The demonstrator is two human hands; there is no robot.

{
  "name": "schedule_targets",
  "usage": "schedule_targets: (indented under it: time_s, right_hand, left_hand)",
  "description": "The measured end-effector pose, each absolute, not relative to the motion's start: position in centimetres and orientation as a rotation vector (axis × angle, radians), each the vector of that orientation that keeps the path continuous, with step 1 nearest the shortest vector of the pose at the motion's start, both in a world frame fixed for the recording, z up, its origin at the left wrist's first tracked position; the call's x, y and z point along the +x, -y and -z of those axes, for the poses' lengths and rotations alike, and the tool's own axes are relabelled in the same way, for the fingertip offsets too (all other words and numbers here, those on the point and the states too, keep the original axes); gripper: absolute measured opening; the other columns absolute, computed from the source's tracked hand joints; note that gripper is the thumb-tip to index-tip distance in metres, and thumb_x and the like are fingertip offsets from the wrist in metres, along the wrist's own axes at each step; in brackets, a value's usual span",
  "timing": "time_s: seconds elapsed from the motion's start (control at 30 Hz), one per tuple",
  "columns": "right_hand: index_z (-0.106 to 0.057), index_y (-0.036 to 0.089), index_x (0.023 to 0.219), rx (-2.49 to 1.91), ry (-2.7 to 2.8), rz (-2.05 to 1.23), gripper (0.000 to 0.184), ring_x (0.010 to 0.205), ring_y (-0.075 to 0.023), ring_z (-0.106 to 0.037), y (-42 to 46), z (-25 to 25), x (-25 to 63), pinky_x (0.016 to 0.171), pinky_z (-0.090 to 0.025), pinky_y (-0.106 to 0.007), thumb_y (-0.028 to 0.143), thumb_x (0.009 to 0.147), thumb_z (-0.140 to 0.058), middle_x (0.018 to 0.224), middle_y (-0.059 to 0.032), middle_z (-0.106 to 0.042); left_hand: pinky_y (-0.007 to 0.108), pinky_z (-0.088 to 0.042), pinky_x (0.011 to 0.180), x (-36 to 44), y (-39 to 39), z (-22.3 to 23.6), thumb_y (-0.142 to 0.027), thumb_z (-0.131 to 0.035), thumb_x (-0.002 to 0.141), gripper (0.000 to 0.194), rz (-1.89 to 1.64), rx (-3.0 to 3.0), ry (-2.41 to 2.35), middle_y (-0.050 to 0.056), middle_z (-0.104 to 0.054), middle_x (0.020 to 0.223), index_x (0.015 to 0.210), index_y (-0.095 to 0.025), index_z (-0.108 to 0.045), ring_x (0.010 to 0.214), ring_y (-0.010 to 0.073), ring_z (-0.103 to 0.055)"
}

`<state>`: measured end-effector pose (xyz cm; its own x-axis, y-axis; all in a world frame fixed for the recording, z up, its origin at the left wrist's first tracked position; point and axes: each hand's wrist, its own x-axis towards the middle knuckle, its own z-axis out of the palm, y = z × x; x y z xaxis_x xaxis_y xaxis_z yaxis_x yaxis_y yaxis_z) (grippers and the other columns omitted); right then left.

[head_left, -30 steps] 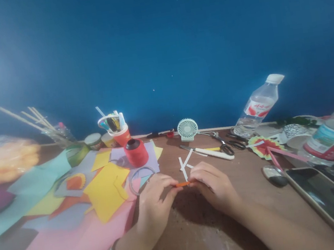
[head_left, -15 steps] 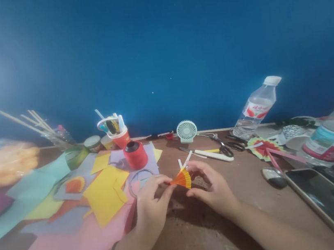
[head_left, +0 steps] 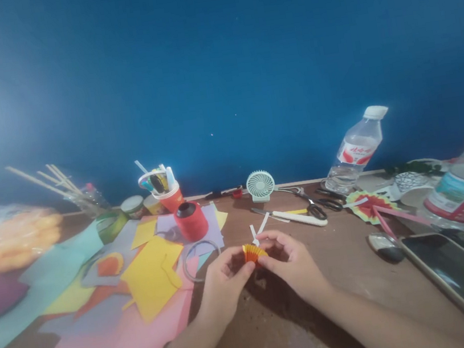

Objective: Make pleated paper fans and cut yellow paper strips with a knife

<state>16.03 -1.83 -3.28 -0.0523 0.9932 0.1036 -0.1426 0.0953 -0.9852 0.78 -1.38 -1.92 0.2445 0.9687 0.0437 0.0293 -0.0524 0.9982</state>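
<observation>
Between my two hands is a small pleated paper fan (head_left: 253,253), orange with a yellow edge, its folds spread. My left hand (head_left: 225,275) pinches its left side between thumb and fingers. On the other side, my right hand (head_left: 289,258) grips it the same way, thumb in front and fingers behind. The fingers cover part of the fan. Just beyond the fingertips lie white paper strips (head_left: 261,224). Left of my left hand are a metal ring (head_left: 188,263) and yellow paper sheets (head_left: 154,277).
A red thread spool (head_left: 191,223), a cup of tools (head_left: 169,197) and a mini fan (head_left: 260,186) stand toward the wall. A utility knife (head_left: 301,218) and scissors (head_left: 315,209) lie beyond my right hand. Rightward are a tilted bottle (head_left: 356,151) and a phone (head_left: 457,275).
My right hand has closed from a loose, spread pose onto the paper fan. The fan has turned so its yellow edge points up, and my left hand has shifted slightly right.
</observation>
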Motion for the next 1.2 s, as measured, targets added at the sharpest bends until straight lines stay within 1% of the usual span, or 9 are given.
schedule_targets:
  time_s: [0.13, 0.3, 0.47, 0.53, 0.7, 0.87, 1.03, 1.2]
  right_hand:
    - [-0.057, 0.019, 0.098, -1.022, 1.151, -1.207, 0.033, 0.077, -0.0172, -0.06, 1.6, 3.4, 16.1, 0.073, -0.05, -0.033, 0.025, 0.068, -0.068, 0.082, -0.0028, -0.063]
    - [-0.058, 0.019, 0.096, -1.051, 1.107, -1.2, 0.032, 0.076, -0.016, -0.059, 1.4, 3.6, 16.3, 0.071, -0.049, -0.03, 0.024, 0.066, -0.07, 0.08, -0.0014, -0.062]
    - [-0.059, 0.02, 0.094, -1.071, 1.058, -1.169, 0.031, 0.073, -0.0153, -0.06, 1.2, 3.7, 16.5, 0.068, -0.05, -0.027, 0.024, 0.065, -0.071, 0.079, -0.0007, -0.064]
    - [-0.059, 0.019, 0.093, -1.085, 1.038, -1.153, 0.031, 0.074, -0.0154, -0.061, 1.2, 3.6, 16.6, 0.069, -0.05, -0.027, 0.024, 0.064, -0.072, 0.079, -0.001, -0.065]
    - [-0.06, 0.019, 0.093, -1.105, 1.023, -1.145, 0.033, 0.078, -0.0164, -0.062, 1.0, 3.7, 16.7, 0.073, -0.05, -0.029, 0.024, 0.063, -0.073, 0.083, -0.0024, -0.067]
    - [-0.06, 0.019, 0.095, -1.103, 1.023, -1.148, 0.034, 0.08, -0.0168, -0.062, 1.0, 3.9, 16.8, 0.076, -0.049, -0.029, 0.024, 0.063, -0.073, 0.085, -0.0032, -0.067]
    - [-0.059, 0.019, 0.095, -1.081, 0.988, -1.168, 0.033, 0.081, -0.0167, -0.063, 0.7, 4.1, 16.8, 0.076, -0.049, -0.029, 0.024, 0.065, -0.072, 0.085, -0.0036, -0.068]
    - [-0.06, 0.019, 0.094, -1.084, 0.967, -1.164, 0.031, 0.08, -0.0162, -0.063, 0.6, 4.1, 16.8, 0.074, -0.05, -0.028, 0.024, 0.065, -0.071, 0.084, -0.003, -0.068]
  left_hand:
    - [0.026, -0.046, 0.076, 0.8, 1.2, 2.2, -0.018, -0.063, 0.075, 0.017, -1.099, 1.223, -1.02, 0.003, -0.066, 0.09, 0.091, -0.017, -0.06, 0.084, 0.0158, -0.06]
    - [0.024, -0.046, 0.071, 0.9, 1.2, 2.3, -0.02, -0.064, 0.074, 0.018, -1.142, 1.111, -1.017, 0.004, -0.065, 0.088, 0.091, -0.015, -0.059, 0.08, 0.0144, -0.058]
    - [0.019, -0.043, 0.057, 0.8, 1.0, 2.7, -0.022, -0.069, 0.07, 0.017, -1.211, 0.965, -1.05, 0.0, -0.061, 0.074, 0.082, -0.015, -0.059, 0.065, 0.0093, -0.054]
    - [0.018, -0.044, 0.058, 0.8, 0.9, 2.7, -0.022, -0.069, 0.07, 0.016, -1.221, 0.914, -1.039, -0.001, -0.061, 0.072, 0.081, -0.015, -0.059, 0.064, 0.0087, -0.054]
    - [0.019, -0.048, 0.061, 1.1, 0.8, 2.3, -0.022, -0.071, 0.068, 0.018, -1.254, 0.795, -0.99, 0.0, -0.063, 0.076, 0.08, -0.013, -0.061, 0.063, 0.0079, -0.056]
    - [0.019, -0.049, 0.063, 1.0, 0.8, 2.2, -0.018, -0.07, 0.069, 0.016, -1.243, 0.732, -0.918, 0.003, -0.064, 0.08, 0.081, -0.012, -0.061, 0.068, 0.0089, -0.058]
    - [0.02, -0.051, 0.064, 0.9, 0.6, 2.3, -0.017, -0.069, 0.071, 0.012, -1.25, 0.651, -0.881, 0.003, -0.064, 0.073, 0.078, -0.012, -0.06, 0.067, 0.0108, -0.061]
    - [0.02, -0.053, 0.064, 0.9, 0.6, 2.2, -0.016, -0.067, 0.073, 0.01, -1.262, 0.638, -0.888, 0.005, -0.065, 0.075, 0.078, -0.011, -0.061, 0.067, 0.0112, -0.062]
